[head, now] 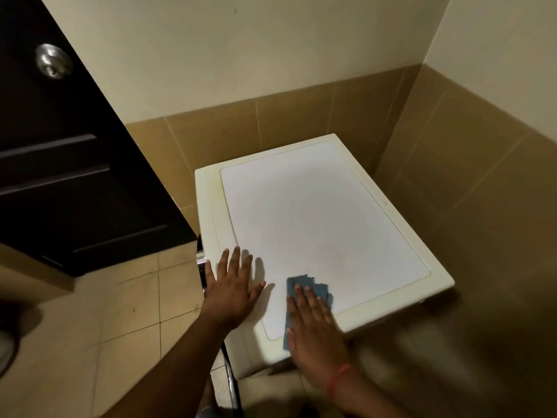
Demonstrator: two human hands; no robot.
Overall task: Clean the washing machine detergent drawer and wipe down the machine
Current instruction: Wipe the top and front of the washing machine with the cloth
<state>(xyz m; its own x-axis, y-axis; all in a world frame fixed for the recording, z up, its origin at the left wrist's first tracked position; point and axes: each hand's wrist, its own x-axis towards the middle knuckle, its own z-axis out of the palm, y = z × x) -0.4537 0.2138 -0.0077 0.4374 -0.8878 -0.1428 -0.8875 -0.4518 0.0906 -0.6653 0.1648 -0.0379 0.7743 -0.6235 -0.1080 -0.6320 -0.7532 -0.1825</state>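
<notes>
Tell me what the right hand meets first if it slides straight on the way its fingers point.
Nothing nearby: past the blue cloth under the right hand lies bare white machine top; eventually, probably, the tan tiled wall.

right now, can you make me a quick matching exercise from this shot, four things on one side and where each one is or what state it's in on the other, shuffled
Things:
1. left hand
2. right hand
3. blue cloth
4. round door knob

Places or states:
A. on the dark door, upper left
B. flat and bare on the washing machine top, near its left edge
C. pinned under a palm at the near edge
D. pressing straight-fingered on the cloth

Pairs: 1-B, 2-D, 3-C, 4-A
</notes>
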